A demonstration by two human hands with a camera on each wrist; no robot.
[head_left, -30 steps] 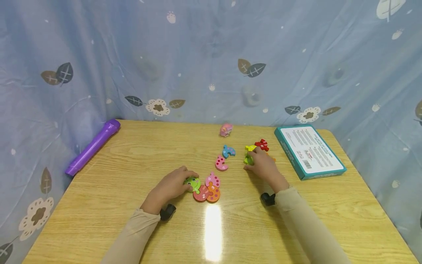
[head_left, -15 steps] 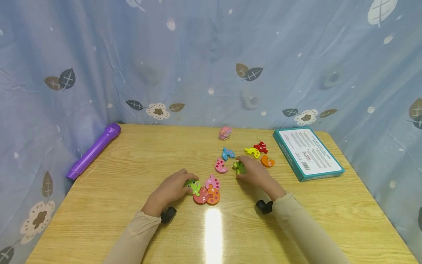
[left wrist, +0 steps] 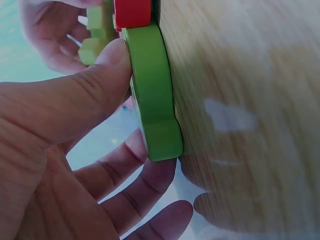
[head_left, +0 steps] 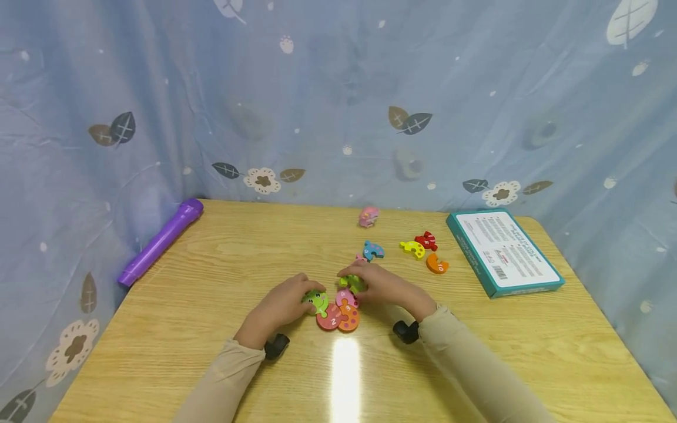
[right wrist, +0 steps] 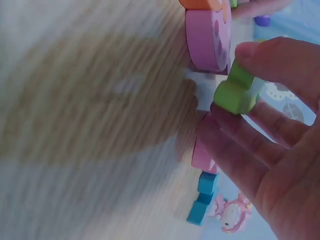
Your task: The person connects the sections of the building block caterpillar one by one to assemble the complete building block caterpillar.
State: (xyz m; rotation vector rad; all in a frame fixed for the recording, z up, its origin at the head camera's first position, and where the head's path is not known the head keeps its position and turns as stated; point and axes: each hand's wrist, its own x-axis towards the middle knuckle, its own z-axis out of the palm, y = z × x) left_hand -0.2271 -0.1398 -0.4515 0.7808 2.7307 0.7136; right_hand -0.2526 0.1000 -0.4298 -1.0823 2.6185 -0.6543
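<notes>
The right hand [head_left: 383, 285] pinches a green puzzle piece [head_left: 353, 284] between thumb and fingertips, holding it tilted and raised off the tabletop, just beside the joined pieces. The left hand [head_left: 285, 301] grips the smiling green head piece [head_left: 317, 302], thumb on its upper face and fingers at its edge, while the piece lies flat on the table. Joined to that head by rounded knobs and notches are a red piece [head_left: 330, 318] marked 2, an orange piece [head_left: 349, 317] marked 3 and a pink piece [head_left: 346, 298] marked 4; all are thick, with smooth painted sides. Past the right hand lie a mostly hidden pink piece [right wrist: 204, 155] and a spotted blue piece [head_left: 373, 251]; farther right are a spotted yellow piece [head_left: 414, 249], a striped red one [head_left: 426, 241] and a curved orange one [head_left: 438, 264] marked 10. A flat teal box [head_left: 508, 252] lies beyond them, its printed white panel upward and its inside hidden. A small pink figurine [head_left: 368, 217] stands near the back edge of the glossy, wood-grained table [head_left: 264, 247], a ribless purple tube [head_left: 161, 242] lies at the left edge, and a creased blue curtain [head_left: 338, 88] hangs behind.
</notes>
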